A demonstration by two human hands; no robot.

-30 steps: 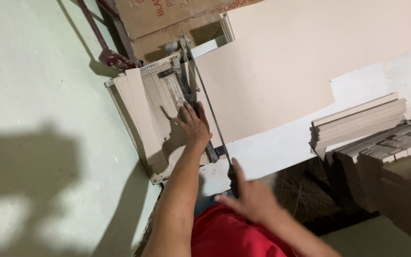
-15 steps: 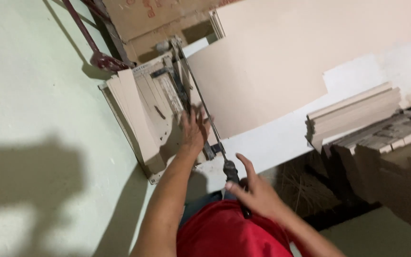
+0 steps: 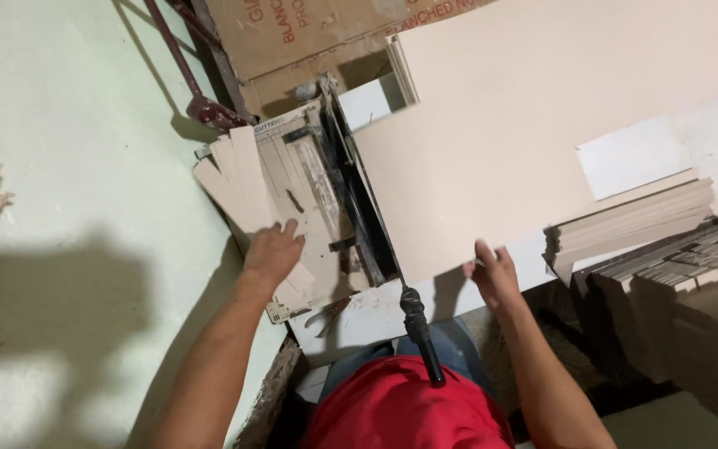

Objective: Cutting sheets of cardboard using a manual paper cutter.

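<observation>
Pale green floor lies left of the paper cutter (image 3: 317, 208). My left hand (image 3: 272, 254) rests flat, fingers spread, on cut strips (image 3: 243, 179) (stacked leftward); my right hand (image 3: 494, 273) grips the beige sheet (image 3: 500, 125) at its near edge, right of the cutter's lowered handle (image 3: 421, 337).

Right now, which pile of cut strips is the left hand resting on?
The fanned pile of strips on the cutter bed, under the left hand; the neater stack lies far right, untouched.

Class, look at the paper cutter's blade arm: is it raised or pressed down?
Down. The blade arm lies flat along the cutter's edge beside the large beige sheet, and its black handle has no hand on it.
</observation>
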